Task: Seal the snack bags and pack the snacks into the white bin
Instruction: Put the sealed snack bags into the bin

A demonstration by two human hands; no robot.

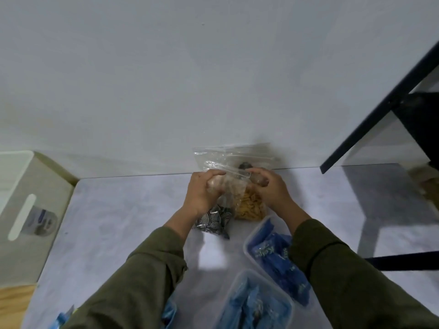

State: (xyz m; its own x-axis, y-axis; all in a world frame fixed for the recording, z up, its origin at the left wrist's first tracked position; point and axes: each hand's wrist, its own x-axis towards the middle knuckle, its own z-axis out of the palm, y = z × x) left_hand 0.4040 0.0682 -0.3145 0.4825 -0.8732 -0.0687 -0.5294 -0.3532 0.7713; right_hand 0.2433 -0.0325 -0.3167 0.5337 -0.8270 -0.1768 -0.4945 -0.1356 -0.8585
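Two hands are at work on one clear zip bag (234,180) of yellow snack pieces (249,206), which stands near the far edge of the grey table (118,222).

Left to right, we record:
- One white bin (31,200), standing at the table's left edge, well apart from the bag; a label shows through its slot handle.
- One left hand (202,193), fingers curled round the bag's left upper corner, thumb on the zip strip.
- One black-and-white patterned packet (213,223), lying just under the left hand and touching the bag.
- One second clear bag (237,154) behind the first, against the wall; we cannot tell what it holds.
- One right hand (268,188), pinching the bag's right upper corner.
- Two clear tubs of blue-wrapped snacks (273,252) (254,302) on the near right; more blue wrappers peek out by the left sleeve, too hidden to count.

Step in hand, as we judge it: sealing. We would hold the two lips level, press air out, then run the thumbs along the strip from one end to the other, checking no piece lies in the track.
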